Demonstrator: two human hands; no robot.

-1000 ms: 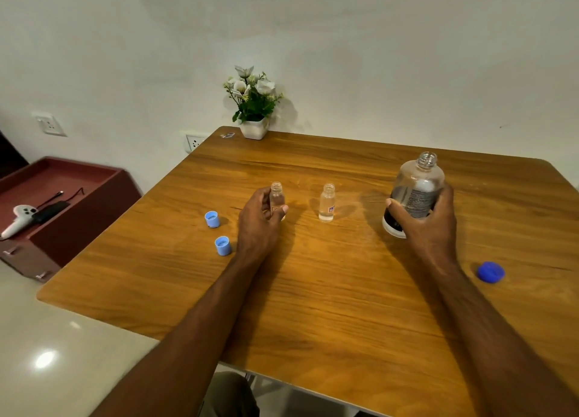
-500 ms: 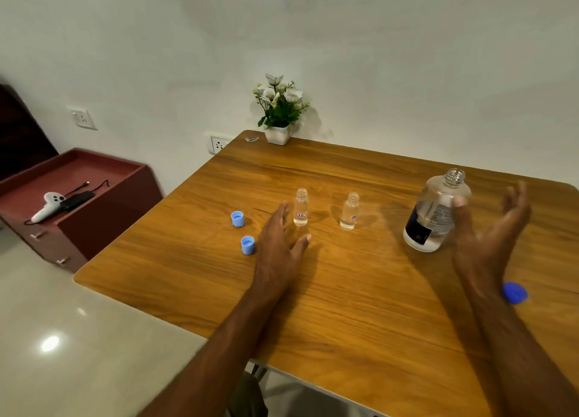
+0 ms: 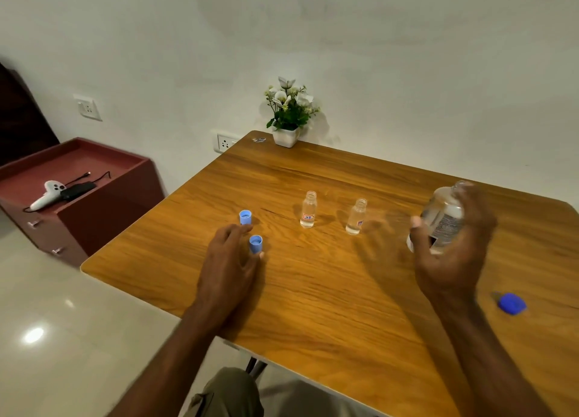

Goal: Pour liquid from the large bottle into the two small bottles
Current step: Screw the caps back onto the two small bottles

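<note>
Done: both small bottles, mid-frame on the surface, appear to hold liquid, uncapped.
Large bottle: right of frame, blurred.
Right hand: grip unclear.
Left hand: loose, fingertips at nearer cap.
Left: probably capping.

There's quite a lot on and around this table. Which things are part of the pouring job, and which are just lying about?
Part of the job:
large bottle
two small bottles
two light blue caps
dark blue cap

Just lying about:
flower pot
white controller on the red cabinet
black device with cable
</note>
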